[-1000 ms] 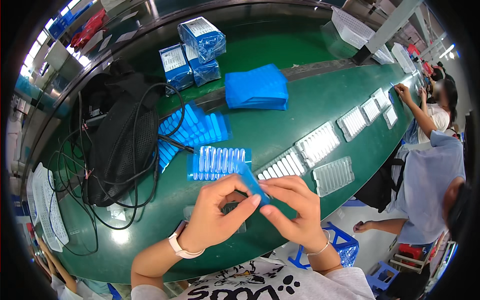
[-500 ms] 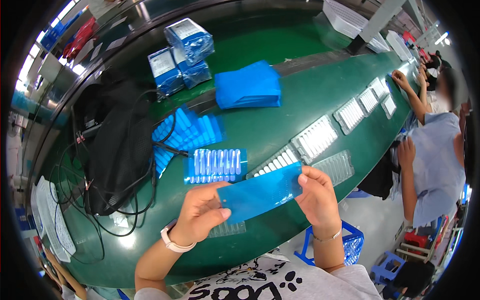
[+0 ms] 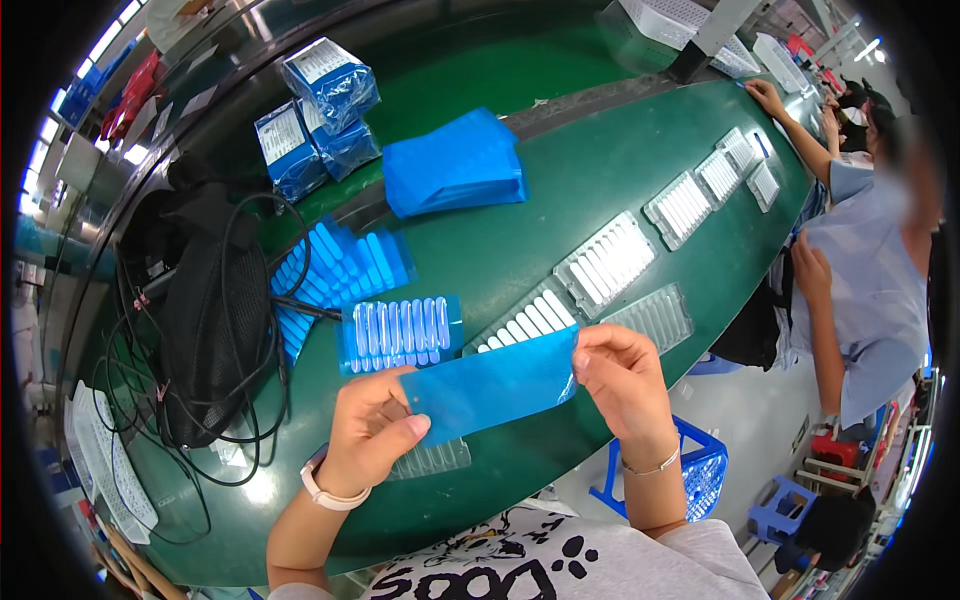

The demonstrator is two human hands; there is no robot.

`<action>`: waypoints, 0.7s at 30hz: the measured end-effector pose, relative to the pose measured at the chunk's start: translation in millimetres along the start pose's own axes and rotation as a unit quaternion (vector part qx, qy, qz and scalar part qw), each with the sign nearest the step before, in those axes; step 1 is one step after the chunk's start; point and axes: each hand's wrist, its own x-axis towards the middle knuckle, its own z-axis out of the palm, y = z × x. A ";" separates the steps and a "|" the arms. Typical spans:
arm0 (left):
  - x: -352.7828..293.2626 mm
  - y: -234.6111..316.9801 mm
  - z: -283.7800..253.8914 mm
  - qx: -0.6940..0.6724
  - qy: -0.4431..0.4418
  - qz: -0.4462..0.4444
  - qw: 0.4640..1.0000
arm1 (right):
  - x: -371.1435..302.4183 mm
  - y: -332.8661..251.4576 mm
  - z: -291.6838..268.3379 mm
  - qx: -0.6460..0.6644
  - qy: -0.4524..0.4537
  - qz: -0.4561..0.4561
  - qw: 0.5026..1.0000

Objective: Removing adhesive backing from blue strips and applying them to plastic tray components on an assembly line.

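Observation:
Between my two hands a flat blue plastic film sheet (image 3: 492, 388) is stretched, slightly tilted with its right end higher. My left hand (image 3: 375, 425) pinches its left end between thumb and fingers. My right hand (image 3: 625, 385) pinches the right end the same way. Just beyond the sheet lies a blue-backed pack of white tubes (image 3: 402, 335). A clear tray of white tubes (image 3: 525, 322) is partly hidden behind the sheet. Below my left hand, a clear ribbed tray (image 3: 435, 460) shows in part.
A blue film stack (image 3: 455, 165), fanned blue packs (image 3: 345, 265) and wrapped boxes (image 3: 325, 85) lie farther back. A black bag (image 3: 205, 310) with loose cables stands left. More filled trays (image 3: 608, 260) line the right, near an unfilled clear tray (image 3: 648, 322). A co-worker (image 3: 865, 270) sits right.
The whole scene has shifted a little to the left in the view. Both hands still hold the sheet, now turned so its surface looks smoother and less glossy.

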 end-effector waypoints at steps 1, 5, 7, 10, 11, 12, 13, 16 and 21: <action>-0.1 -0.1 0.7 0.000 0.002 -0.001 1.000 | -0.3 -1.1 0.9 -0.007 0.007 0.003 1.000; 0.5 -2.8 1.9 0.043 0.036 0.017 0.998 | -1.2 -4.0 1.5 -0.029 0.006 -0.027 0.999; 0.9 -2.6 3.2 0.062 0.039 0.019 0.997 | -1.4 -4.0 3.6 -0.078 0.018 -0.044 0.996; 0.2 4.0 12.7 0.065 0.032 0.035 0.997 | -1.1 -2.3 6.3 -0.124 0.017 -0.059 0.990; -0.4 4.4 17.6 0.071 0.043 0.055 0.995 | -1.1 -1.1 7.6 -0.124 0.018 -0.059 0.990; -0.9 4.7 21.3 0.077 0.055 0.076 0.993 | -0.9 0.0 8.6 -0.183 0.033 -0.087 0.979; -1.5 5.4 23.0 0.077 0.055 0.075 0.993 | -0.7 1.0 9.3 -0.241 0.047 -0.114 0.963; 1.0 5.7 21.2 0.131 -0.050 0.132 0.981 | 3.6 4.6 7.2 -0.479 0.083 -0.312 0.816; 7.3 -0.3 -5.5 0.108 -0.120 0.125 0.979 | -0.8 -2.1 -0.3 -0.551 0.050 -0.482 0.680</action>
